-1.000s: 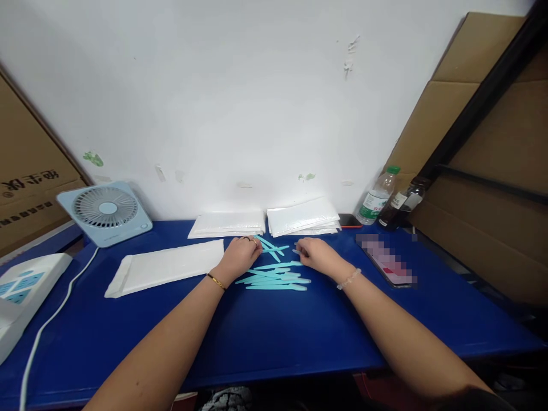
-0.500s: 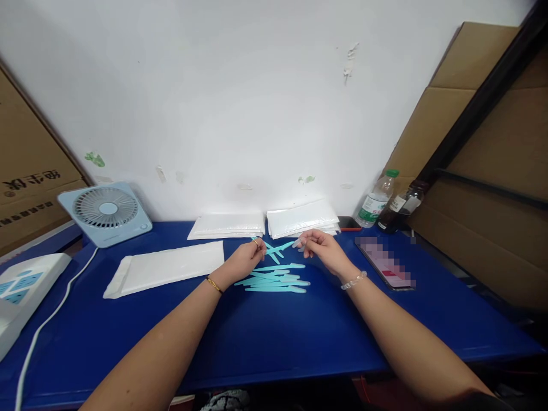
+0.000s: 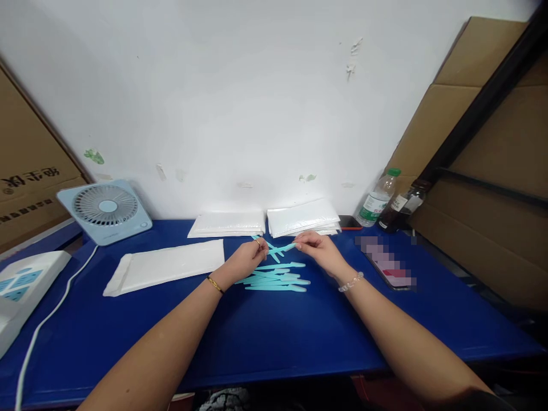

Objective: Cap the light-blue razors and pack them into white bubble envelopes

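Observation:
A thin turquoise stick (image 3: 282, 249) is stretched between my two hands above the blue table (image 3: 291, 337). My left hand (image 3: 248, 258) pinches its left end. At its other end, the fingers of my right hand (image 3: 317, 250) are closed on the tip. Several more turquoise sticks (image 3: 274, 279) lie in a loose pile just below my hands, pointing left to right. A few others lie crossed behind the held one, partly hidden by my left hand.
Two stacks of white envelopes (image 3: 226, 224) (image 3: 303, 218) stand against the wall. One white envelope (image 3: 166, 265) lies left. A fan (image 3: 108, 211) and cable are further left; two bottles (image 3: 377, 200) (image 3: 402, 208) and a phone (image 3: 389, 265) are on the right.
My right hand has moved slightly, its fingers closing on the end of the turquoise stick; the clear piece seen at its fingertips before no longer shows. My left hand keeps its hold.

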Available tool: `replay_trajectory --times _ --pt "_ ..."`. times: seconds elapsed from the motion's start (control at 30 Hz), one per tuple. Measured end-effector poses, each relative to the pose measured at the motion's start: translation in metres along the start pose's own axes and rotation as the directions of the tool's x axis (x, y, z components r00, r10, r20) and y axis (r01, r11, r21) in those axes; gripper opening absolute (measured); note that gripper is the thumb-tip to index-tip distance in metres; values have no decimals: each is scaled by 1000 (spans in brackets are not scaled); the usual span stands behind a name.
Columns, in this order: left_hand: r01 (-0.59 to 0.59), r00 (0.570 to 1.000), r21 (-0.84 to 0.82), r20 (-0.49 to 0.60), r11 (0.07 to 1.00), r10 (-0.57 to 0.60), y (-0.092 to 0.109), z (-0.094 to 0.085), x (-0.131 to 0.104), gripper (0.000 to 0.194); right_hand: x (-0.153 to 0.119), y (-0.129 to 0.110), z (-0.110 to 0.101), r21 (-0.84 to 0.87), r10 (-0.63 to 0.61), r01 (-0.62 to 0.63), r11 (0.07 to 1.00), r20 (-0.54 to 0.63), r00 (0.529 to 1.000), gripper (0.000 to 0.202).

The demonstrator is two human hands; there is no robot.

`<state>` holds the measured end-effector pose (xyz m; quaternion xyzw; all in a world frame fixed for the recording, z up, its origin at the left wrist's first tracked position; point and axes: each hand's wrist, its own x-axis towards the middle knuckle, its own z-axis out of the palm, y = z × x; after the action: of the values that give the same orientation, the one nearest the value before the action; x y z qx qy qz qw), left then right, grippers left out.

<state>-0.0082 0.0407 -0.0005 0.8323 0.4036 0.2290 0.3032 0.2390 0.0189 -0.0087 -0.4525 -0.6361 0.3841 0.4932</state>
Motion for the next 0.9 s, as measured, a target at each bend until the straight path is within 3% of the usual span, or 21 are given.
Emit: replay_trajectory --times 0.17,0.3,0.47,0.63,0.73,0.9 --pt "-5 999 149 52 989 -3 3 -4 -2 27 5 2 -19 -297 -97 89 951 -12 995 22" --pt "-81 990 274 130 958 46 -2 -4 -1 24 7 8 -37 -625 -94 107 773 54 994 16" --pt "-69 995 478 -33 876 96 -18 2 6 28 6 13 -27 -809 -36 196 555 211 977 13" --pt "-52 997 517 -25 854 76 -21 -1 10 17 7 14 -14 -887 10 195 418 219 976 9" --pt "-36 998 505 -20 863 53 -19 -3 10 13 6 13 -14 -839 -23 203 505 223 975 8" --pt "11 1000 430 -1 903 -12 -18 -3 10 14 4 12 -16 -527 28 48 849 135 990 18"
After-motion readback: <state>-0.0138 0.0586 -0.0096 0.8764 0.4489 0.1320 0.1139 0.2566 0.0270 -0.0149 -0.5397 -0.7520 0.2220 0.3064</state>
